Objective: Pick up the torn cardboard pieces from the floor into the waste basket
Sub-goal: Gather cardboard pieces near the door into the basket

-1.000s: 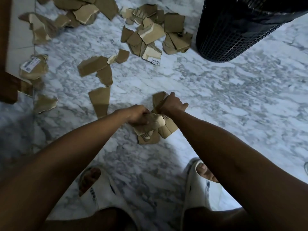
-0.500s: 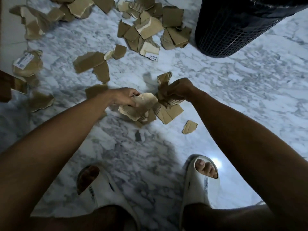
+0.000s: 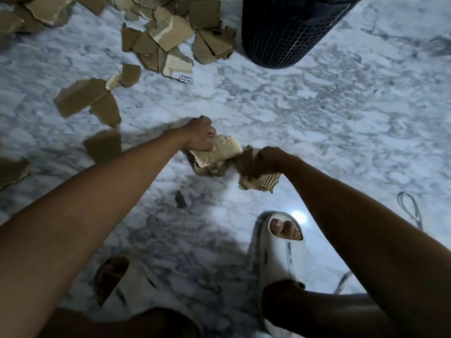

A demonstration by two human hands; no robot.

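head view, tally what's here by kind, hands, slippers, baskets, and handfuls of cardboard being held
hands: 2, left and right
white slippers: 2, left foot and right foot
black mesh waste basket: 1
handfuls of torn cardboard held: 2, one in the left hand, one in the right
total: 7

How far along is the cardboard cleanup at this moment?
Early on. Done: cannot tell; the basket shows only its mesh wall, not its inside. In hand: the left hand and right hand each grip a bunch of pieces above the floor. Left: a pile beside the basket and loose scraps farther left.
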